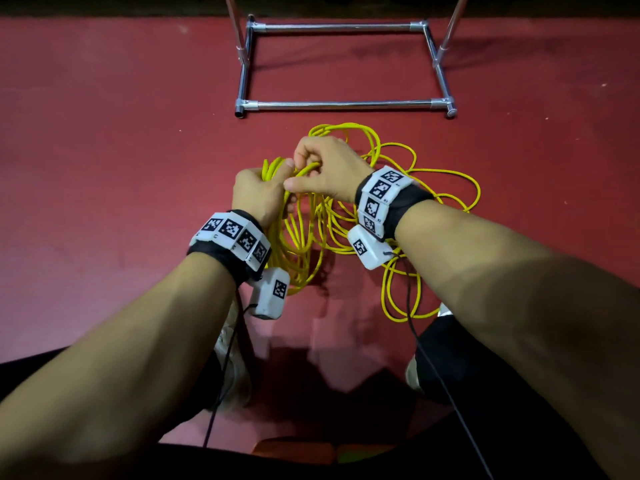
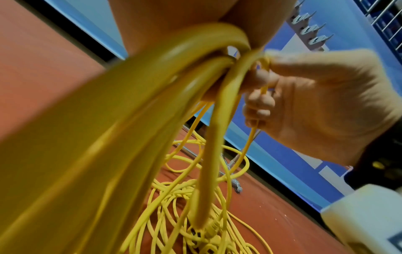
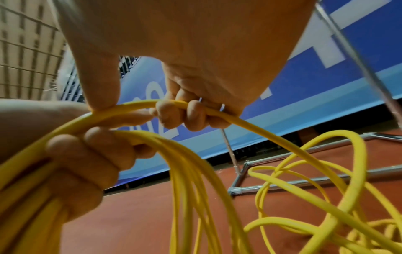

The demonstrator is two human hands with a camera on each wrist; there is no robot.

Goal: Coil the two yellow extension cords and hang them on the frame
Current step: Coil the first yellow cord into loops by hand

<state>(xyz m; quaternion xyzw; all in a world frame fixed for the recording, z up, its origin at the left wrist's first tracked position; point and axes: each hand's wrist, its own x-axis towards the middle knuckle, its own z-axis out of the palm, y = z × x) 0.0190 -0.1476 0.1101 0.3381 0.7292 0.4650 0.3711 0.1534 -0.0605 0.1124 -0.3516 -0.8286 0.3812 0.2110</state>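
Yellow extension cord (image 1: pixel 446 174) lies in loose loops on the red floor in front of me. My left hand (image 1: pixel 258 194) grips a bundle of coiled loops (image 1: pixel 294 244) that hang down from it. Right beside it, my right hand (image 1: pixel 325 168) curls its fingers round a single strand (image 3: pixel 217 113) and lays it against the bundle. In the left wrist view the coiled loops (image 2: pixel 152 106) fill the frame, with yellow plug ends (image 2: pixel 208 240) among the cord on the floor. The metal frame (image 1: pixel 346 105) stands beyond the cord, its base a rectangle of chrome tubes.
The frame's two uprights (image 1: pixel 450 26) rise out of the head view at the top. A blue and white banner wall (image 3: pixel 282 106) runs behind the frame. My shoes (image 1: pixel 232 362) stand close to the nearest cord loops. Red floor lies to the left.
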